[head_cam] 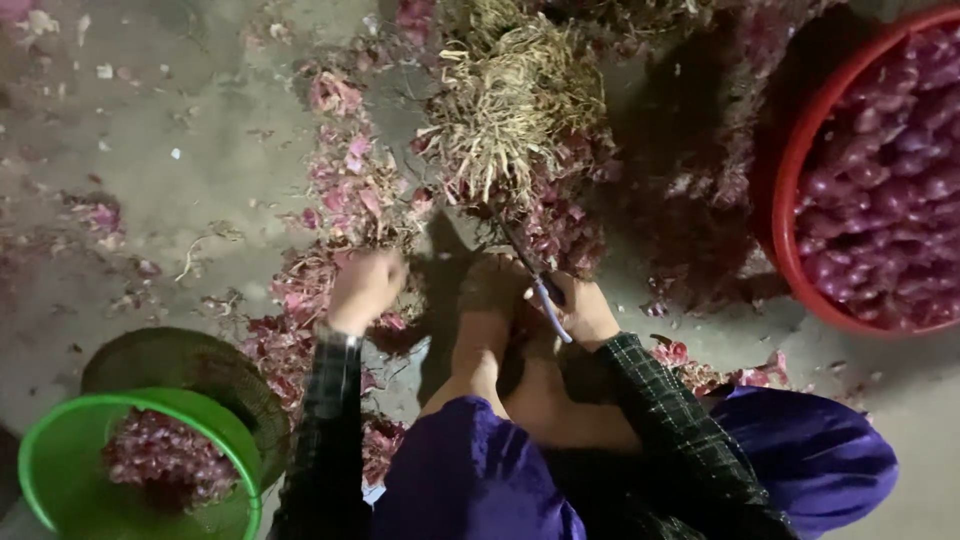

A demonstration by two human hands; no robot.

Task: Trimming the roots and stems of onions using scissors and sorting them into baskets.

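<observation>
Scissors (545,290) sit clamped in the right hand (585,312), long axis pointing to eleven o'clock, into the shallot bunch (515,110); left hand (365,285) fists peels (350,200).

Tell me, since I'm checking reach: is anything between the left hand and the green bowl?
Nothing solid. The left hand is among loose pink skins; the green bowl sits below-left, with only scattered peel on the floor between.

Green basin (45,450) and red tub (790,190) hold purple shallots.
</observation>
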